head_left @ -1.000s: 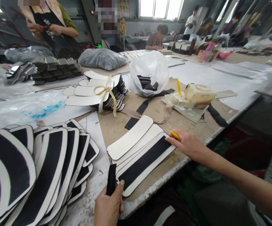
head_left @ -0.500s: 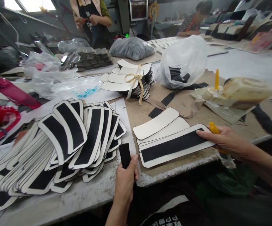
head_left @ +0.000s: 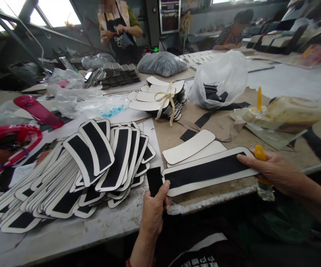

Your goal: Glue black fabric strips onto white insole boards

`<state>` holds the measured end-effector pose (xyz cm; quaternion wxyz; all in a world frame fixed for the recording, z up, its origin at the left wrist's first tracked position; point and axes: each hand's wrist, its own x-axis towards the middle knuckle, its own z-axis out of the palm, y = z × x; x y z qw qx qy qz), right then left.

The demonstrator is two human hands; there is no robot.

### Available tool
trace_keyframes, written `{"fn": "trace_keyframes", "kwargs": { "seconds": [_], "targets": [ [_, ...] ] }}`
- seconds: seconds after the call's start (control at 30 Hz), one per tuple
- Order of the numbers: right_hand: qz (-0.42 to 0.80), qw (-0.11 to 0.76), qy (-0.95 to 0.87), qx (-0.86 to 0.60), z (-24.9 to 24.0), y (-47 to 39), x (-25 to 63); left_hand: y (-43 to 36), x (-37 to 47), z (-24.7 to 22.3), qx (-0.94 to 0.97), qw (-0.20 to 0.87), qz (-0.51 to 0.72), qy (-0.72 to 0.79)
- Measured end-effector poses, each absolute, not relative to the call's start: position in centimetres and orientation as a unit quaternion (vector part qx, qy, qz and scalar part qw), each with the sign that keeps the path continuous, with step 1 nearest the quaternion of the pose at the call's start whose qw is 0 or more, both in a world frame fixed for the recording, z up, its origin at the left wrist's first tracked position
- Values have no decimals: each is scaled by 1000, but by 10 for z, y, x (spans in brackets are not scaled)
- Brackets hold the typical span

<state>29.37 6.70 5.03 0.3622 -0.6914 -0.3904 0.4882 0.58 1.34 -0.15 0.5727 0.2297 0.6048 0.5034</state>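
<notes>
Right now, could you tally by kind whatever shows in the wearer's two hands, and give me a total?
Black strip, in the left hand: 1
White-edged panel, in the right hand: 1
Yellow-handled brush, also in the right hand: 1
Total: 3

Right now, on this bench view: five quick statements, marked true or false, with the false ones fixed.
1. The left hand holds a black strip. True.
2. The right hand holds nothing. False: it holds a black-and-white panel and a yellow-handled tool.
3. A pale ribbon is tied around the bundle. True.
4. In the picture, the big pile lies to the right of the black-and-white panel. False: it lies to the left.
5. Black pieces show in the cloudy plastic bag. True.
</notes>
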Motion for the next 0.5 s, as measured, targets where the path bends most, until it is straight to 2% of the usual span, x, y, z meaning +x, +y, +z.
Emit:
{"fn": "trace_keyframes", "kwargs": {
  "seconds": [0.33,0.5],
  "targets": [
    [548,356,-372,-659,43,52,287,7,-2,1,155,572,526,610],
    [521,332,-405,-674,34,46,288,3,1,-3,137,576,551,587]
  ]
}}
